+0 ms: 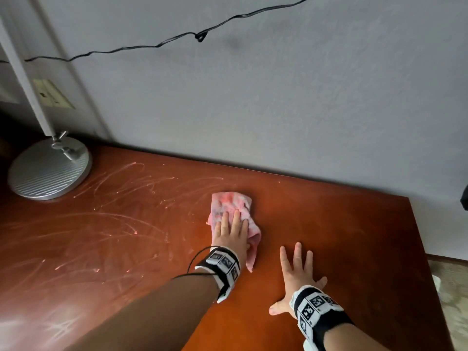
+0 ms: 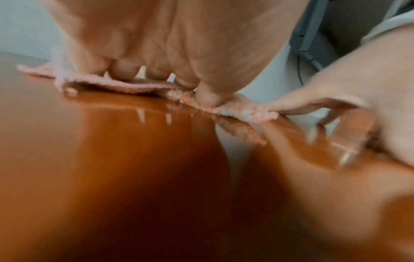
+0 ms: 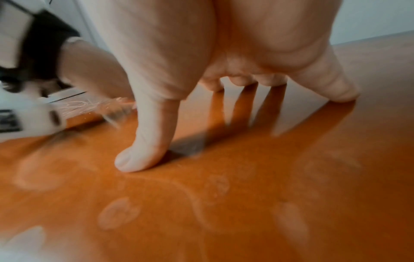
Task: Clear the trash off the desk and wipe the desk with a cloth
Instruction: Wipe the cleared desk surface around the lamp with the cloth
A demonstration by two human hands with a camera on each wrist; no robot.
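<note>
Left hand [image 1: 231, 234] presses cloth [image 1: 231, 202] flat on desk [image 1: 342, 224].

Left wrist view smeared by motion blur; near desk [image 2: 112, 177] surface unreadable. Cloth [image 1: 229, 207] partly covered under left hand [image 1: 231, 233], thumb not made out. Lamp [image 1: 49, 168] cut off at top-left edge, head unseen. Cable [image 1: 200, 35] ran out of frame both ends. Dark object [image 1: 464, 197] clipped at right edge, unidentifiable.

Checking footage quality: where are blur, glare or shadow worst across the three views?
Head: sharp, glare on the desk at lower left. Left wrist: heavy blur, left hand and cloth smeared. Right wrist: right hand casts finger shadows; edges soft.
</note>
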